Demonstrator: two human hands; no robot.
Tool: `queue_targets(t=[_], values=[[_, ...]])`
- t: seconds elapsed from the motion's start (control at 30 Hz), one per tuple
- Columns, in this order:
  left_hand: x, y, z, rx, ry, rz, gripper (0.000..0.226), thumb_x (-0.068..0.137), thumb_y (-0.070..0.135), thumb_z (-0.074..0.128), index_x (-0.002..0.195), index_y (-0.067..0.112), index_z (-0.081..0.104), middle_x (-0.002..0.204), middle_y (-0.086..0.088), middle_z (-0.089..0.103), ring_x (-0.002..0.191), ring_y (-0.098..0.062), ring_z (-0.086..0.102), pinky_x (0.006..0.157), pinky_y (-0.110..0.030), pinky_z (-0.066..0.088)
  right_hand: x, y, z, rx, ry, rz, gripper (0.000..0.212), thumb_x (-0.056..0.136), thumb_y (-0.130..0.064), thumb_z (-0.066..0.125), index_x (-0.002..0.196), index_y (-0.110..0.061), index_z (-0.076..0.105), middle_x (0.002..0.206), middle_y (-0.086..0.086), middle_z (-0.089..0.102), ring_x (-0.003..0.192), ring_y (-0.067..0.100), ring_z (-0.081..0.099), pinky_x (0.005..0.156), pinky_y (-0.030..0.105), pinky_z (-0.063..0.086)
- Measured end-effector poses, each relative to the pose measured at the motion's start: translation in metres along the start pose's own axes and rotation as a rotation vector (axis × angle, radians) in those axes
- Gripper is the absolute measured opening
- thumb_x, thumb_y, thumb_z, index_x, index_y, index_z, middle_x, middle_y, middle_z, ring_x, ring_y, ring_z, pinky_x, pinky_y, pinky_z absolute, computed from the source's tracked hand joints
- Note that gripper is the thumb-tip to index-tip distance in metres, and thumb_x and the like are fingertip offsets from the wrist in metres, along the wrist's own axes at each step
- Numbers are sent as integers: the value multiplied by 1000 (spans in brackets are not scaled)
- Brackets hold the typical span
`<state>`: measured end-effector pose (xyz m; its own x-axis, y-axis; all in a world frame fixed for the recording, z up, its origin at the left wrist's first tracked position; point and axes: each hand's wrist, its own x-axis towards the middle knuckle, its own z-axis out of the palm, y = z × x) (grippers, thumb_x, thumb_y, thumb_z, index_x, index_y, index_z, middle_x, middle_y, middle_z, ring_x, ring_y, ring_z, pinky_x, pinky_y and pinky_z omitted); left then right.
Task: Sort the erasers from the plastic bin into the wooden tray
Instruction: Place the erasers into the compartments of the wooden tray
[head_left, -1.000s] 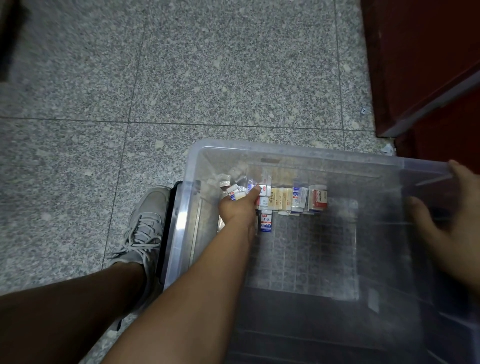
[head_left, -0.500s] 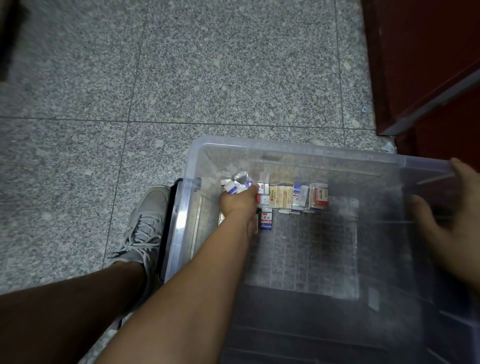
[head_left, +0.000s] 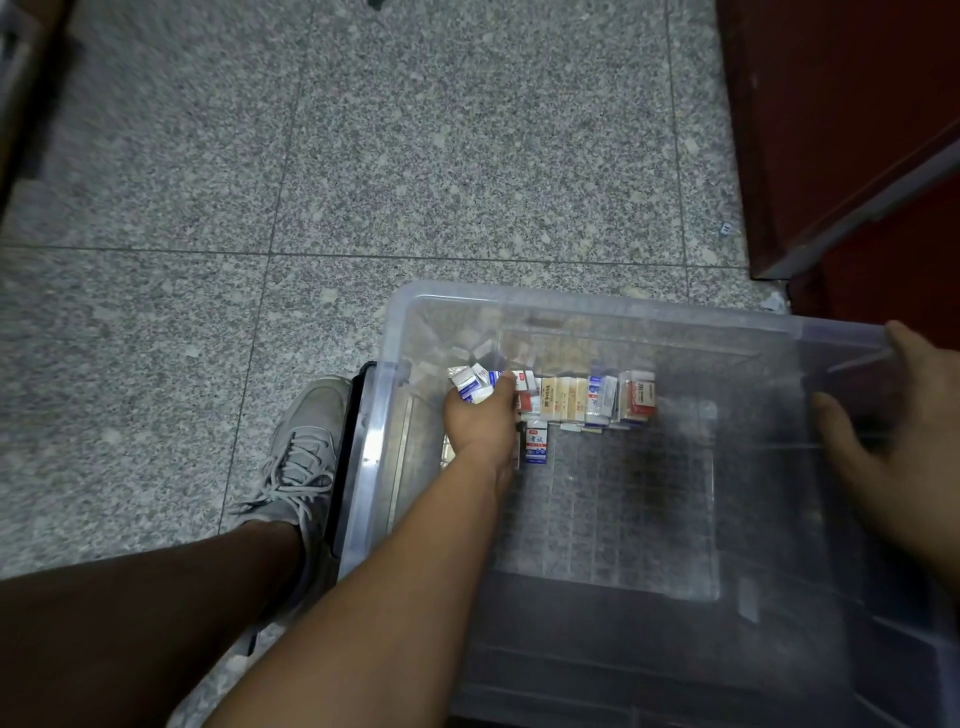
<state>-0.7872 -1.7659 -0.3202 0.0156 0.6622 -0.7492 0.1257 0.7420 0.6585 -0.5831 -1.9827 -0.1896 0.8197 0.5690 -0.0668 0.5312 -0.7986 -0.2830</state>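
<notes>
A clear plastic bin (head_left: 405, 306) stands on the floor, tilted toward me. Several small wrapped erasers (head_left: 597, 397) lie in a row against its far wall, and one blue and white eraser (head_left: 537, 446) lies apart below them. My left hand (head_left: 480, 415) reaches inside the bin and is closed on a few white and blue erasers (head_left: 470, 383) at the left end of the row. My right hand (head_left: 904, 431) grips the bin's right rim, thumb inside. No wooden tray is in view.
The bin rests on a grey speckled tile floor (head_left: 363, 156). My grey sneaker (head_left: 301, 457) and leg are just left of the bin. A dark red wooden cabinet (head_left: 841, 130) stands at the upper right, close to the bin's far corner.
My left hand has closed tighter around the erasers at the left end of the row and drawn them slightly left. The right hand stays on the rim.
</notes>
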Motion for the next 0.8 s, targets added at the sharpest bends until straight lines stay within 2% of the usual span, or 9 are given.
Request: queue_targets(t=[0.17,0.3,0.4,0.5,0.57,0.6,0.67,0.73,0.8], values=[[-24,10,-18,36,-62,61,8,86,16,75,91,11,71,83,-7,77,70,-20,71,66,-34,58,-7,-14,-6,-84,13,-30,78,88,-31,72,152,-8,34,132,29,44,120,50,44,93,61,47],[-63,34,-35,72,-214,158,3,91,9,72,94,8,70,77,0,73,57,-3,64,52,-16,47,-12,-23,-17,-209,-70,-42,79,87,-36,71,151,-5,36,130,29,46,114,49,46,91,58,47],[-99,58,-45,128,-379,196,12,91,11,73,101,7,68,81,-2,72,61,-5,63,56,-18,46,-25,-40,-40,-270,-64,-68,65,86,-36,69,140,-5,50,128,24,49,112,44,48,92,52,45],[-144,85,-46,251,-595,245,9,92,16,74,98,12,69,79,0,73,68,-13,62,63,-26,42,-52,-71,-78,-3,-175,-105,33,93,-27,65,122,-11,67,116,8,63,106,24,58,88,32,46],[-180,103,-43,295,-750,276,8,93,13,72,97,8,68,79,-1,73,68,-13,62,62,-26,48,-77,-90,-104,235,-224,-97,11,93,-24,67,103,-22,73,93,-9,69,80,2,62,74,18,44],[-200,111,-41,305,-817,285,9,93,11,72,98,4,68,82,-5,73,70,-16,62,63,-25,52,-90,-98,-117,332,-215,-81,5,92,-24,69,94,-26,72,82,-12,69,70,-1,61,69,17,43],[-240,124,-37,339,-924,308,15,91,10,73,101,0,68,86,-10,71,74,-18,62,68,-25,56,-116,-109,-144,544,-207,4,6,93,-22,70,87,-22,71,68,-6,66,59,1,59,62,20,45],[-281,134,-37,371,-1019,338,18,89,11,76,103,2,67,83,-8,69,68,-12,62,64,-20,53,-141,-114,-173,722,-206,94,8,94,-19,70,88,-14,71,68,11,66,59,8,64,57,25,48],[-323,139,-38,393,-1111,344,18,88,9,77,101,4,66,79,-6,66,63,-9,59,60,-17,50,-170,-111,-203,828,-174,136,9,93,-15,71,92,-6,69,70,14,67,59,8,66,57,27,50]])
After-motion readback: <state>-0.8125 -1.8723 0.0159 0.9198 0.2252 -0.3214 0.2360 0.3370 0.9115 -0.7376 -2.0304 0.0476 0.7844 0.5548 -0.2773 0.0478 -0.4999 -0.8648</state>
